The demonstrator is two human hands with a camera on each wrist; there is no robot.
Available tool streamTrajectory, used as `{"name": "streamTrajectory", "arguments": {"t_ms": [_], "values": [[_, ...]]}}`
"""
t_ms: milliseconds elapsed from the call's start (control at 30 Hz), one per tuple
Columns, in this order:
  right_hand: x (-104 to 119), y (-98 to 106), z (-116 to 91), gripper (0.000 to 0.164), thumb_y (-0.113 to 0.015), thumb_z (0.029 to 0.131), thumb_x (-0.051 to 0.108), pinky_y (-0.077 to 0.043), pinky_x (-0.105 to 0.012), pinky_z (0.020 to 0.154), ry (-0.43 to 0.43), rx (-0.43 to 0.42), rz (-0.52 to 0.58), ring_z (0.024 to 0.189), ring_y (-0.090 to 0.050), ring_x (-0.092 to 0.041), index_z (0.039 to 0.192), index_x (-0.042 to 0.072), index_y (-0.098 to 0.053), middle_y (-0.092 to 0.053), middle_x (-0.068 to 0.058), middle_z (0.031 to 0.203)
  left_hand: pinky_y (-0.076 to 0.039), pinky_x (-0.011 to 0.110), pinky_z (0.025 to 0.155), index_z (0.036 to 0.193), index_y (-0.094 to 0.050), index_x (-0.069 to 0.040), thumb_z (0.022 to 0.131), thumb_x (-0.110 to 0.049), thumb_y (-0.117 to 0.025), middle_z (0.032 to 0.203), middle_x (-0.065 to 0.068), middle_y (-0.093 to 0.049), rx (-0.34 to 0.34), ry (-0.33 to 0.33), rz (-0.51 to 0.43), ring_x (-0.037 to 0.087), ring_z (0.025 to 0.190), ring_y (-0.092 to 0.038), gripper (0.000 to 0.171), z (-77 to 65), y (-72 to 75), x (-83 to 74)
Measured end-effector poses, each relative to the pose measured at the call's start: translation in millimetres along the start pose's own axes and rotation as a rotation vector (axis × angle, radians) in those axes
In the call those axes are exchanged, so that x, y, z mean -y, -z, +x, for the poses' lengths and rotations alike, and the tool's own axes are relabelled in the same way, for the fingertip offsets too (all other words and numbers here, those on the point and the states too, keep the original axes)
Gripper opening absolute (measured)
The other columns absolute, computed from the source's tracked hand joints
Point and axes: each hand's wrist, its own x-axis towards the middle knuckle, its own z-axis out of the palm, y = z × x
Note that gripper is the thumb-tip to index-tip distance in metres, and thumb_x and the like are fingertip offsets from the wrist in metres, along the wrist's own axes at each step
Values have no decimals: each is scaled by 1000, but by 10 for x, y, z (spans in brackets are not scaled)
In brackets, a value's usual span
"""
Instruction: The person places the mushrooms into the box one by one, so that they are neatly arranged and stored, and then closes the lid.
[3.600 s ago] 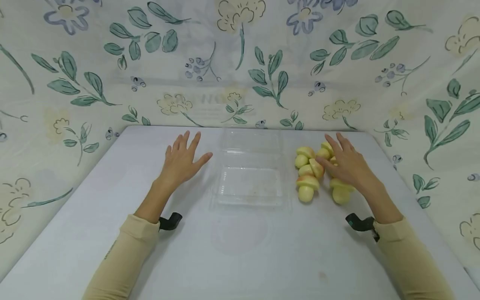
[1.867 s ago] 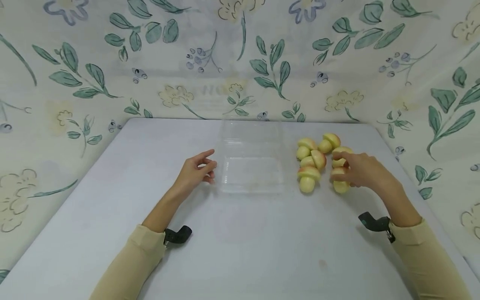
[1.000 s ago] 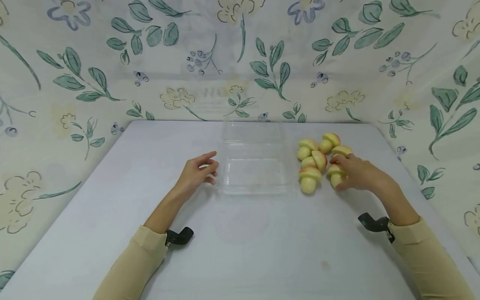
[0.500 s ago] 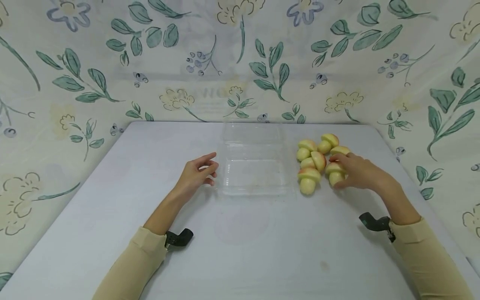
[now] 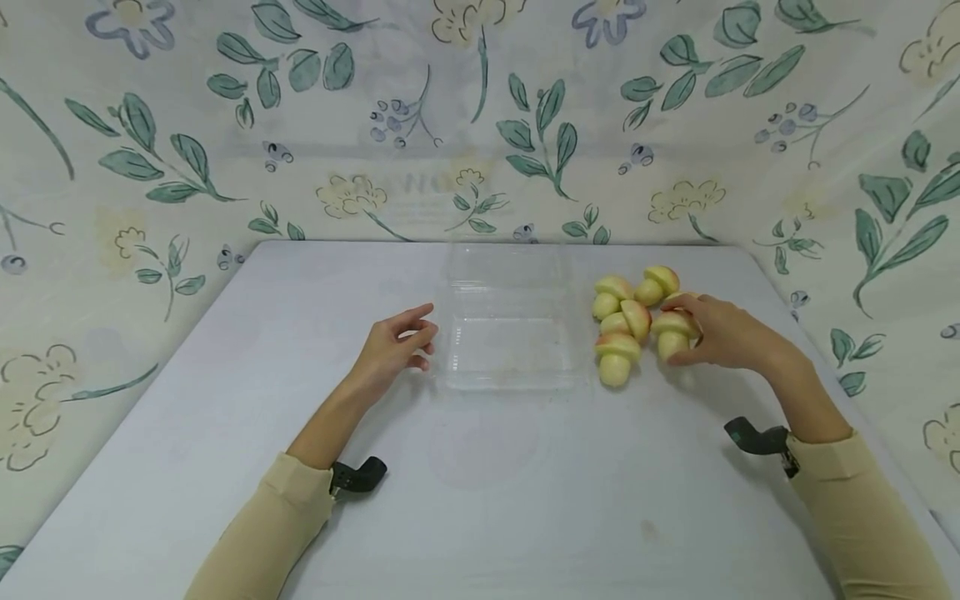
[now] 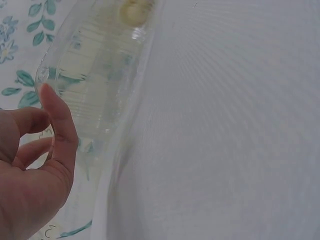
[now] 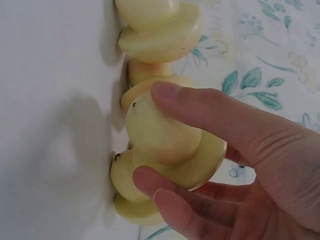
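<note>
On the right of the table, my right hand [image 5: 727,333] grips a pale yellow mushroom [image 5: 672,332], its thumb on the near side and fingers on the far side. The right wrist view shows this mushroom [image 7: 162,132] stem toward the camera, its rounded cap deeper in the hand. My left hand [image 5: 390,346] is at the left edge of a clear plastic box [image 5: 510,387], fingers bent. In the left wrist view the box's rim [image 6: 39,75] runs between thumb and fingers. Another mushroom [image 5: 681,295] is mostly hidden behind my right hand.
Several similar mushrooms [image 5: 615,371] lie in a cluster right of the box. The box's clear lid [image 5: 506,267] lies unfolded toward the back of the white table [image 5: 480,500]. A flowered curtain [image 5: 480,125] hangs behind.
Both hands were spread flat at first. The left came in to the box's edge; the right closed round a front mushroom and has just raised it slightly.
</note>
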Motion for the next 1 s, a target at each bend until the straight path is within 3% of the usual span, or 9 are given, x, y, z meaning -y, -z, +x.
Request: {"name": "streamTrajectory", "arguments": {"t_ms": [200, 500, 767, 1000], "values": [[-11, 15, 18, 76, -84, 77, 36, -50, -37, 76, 20, -30, 18, 93, -57, -25, 135, 4, -47, -60, -18, 111, -58, 17, 60, 149, -40, -6, 98, -14, -60, 109, 3, -51, -5, 10, 5, 7, 75, -59, 56, -22, 13, 7], [67, 135, 73, 77, -85, 77, 35, -49, -32, 72, 51, -96, 50, 91, -57, -25, 137, 5, -47, -59, -18, 116, -57, 18, 58, 149, -39, -4, 98, -11, -60, 108, 3, -52, 9, -14, -26, 8, 74, -59, 56, -6, 19, -2], [230, 198, 250, 76, -84, 78, 32, -50, -32, 75, 63, -137, 112, 88, -59, -24, 140, 11, -47, -57, -11, 121, -58, 18, 59, 149, -39, -4, 98, -13, -61, 111, 6, -52, 16, -3, -18, 10, 76, -60, 56, 7, 3, -11], [384, 179, 434, 76, -84, 78, 31, -54, -27, 71, 124, -154, 168, 85, -62, -20, 141, 12, -47, -58, -8, 121, -58, 18, 59, 149, -39, -4, 98, -12, -60, 111, 6, -52, 15, -16, -13, 10, 76, -60, 56, 2, 12, -2]]}}
